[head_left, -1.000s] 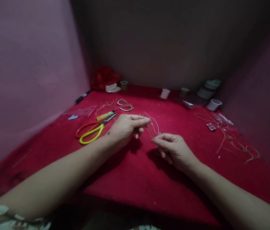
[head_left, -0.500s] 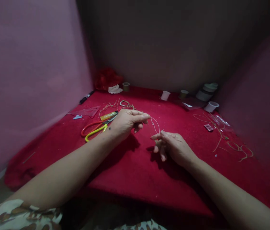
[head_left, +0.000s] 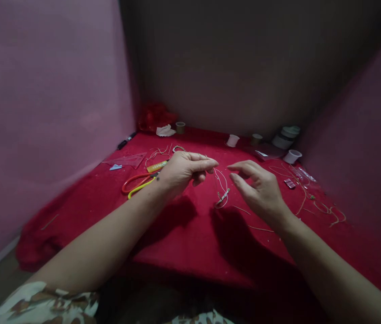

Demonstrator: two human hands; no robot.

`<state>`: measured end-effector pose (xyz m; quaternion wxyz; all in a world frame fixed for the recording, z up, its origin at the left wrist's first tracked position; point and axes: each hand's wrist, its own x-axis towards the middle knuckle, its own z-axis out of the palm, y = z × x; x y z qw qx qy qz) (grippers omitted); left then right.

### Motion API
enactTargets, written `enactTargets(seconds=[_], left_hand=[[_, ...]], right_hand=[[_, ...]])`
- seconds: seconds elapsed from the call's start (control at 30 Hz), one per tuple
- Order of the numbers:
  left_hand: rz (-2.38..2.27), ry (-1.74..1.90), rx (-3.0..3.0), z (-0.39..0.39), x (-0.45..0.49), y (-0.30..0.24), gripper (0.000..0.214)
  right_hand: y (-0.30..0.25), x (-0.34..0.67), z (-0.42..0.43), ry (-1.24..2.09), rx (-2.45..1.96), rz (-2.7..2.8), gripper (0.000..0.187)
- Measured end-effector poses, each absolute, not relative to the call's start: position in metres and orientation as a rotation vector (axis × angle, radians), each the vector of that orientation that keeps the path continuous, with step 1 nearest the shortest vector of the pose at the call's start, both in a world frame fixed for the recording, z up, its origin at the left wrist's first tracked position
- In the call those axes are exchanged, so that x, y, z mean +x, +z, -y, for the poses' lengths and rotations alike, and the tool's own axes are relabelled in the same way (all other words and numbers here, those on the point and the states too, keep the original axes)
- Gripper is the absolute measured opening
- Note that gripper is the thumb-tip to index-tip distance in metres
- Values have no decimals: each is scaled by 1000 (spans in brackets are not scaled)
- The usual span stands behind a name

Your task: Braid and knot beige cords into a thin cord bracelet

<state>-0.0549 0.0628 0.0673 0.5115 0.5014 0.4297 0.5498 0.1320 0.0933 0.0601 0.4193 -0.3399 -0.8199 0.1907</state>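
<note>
My left hand pinches a thin pale cord between thumb and fingertips. From this pinch the cord hangs in a loop, with a small knotted or beaded section at its lower end. To the right, my right hand is held up with thumb and fingers apart and nothing visible between them. Under my left wrist lie scissors with one red and one yellow handle, their blades hidden by the hand. A yellow lighter-like object is beside them.
Tan cord pieces lie on the red cloth at right. Along the back stand a white spool, a white cup-like spool and a lidded jar. A red bag and a black pen are at back left.
My right hand has let go of the cord's lower part, risen and opened. The knotted section now hangs free below my left hand, which keeps its pinch. The view has shifted slightly.
</note>
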Motion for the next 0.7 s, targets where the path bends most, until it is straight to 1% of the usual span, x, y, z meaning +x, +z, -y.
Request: enactTargets(seconds=[0.07,0.13,0.2,0.27,0.4,0.6,0.7], left_hand=[[-1033,1312,1225,-62,-57,68,19],[-1035,1309,1243,-63,-59,68,19],[-1048,1316,1257,-64,-62,67,19],[-1074,1335,1267,-67,-65,66,19],[-1112,1321,1301,-73,-69,62,22],[-1131,1263,1289,-75,-68,59,19],[-1166,1247,1268,-76,-68,58,17]], right_hand=[[67,120,-94,898,-814,2021,20],[69,109,-95,1341,-667,1921,25],[67,101,-96,1642,-539,1802,24],[63,98,-97,1841,-511,1658,20],[58,98,-93,2072,-620,1395,15],[50,102,-89,2258,-678,1268,19],[45,103,-89,2295,-702,1238,17]])
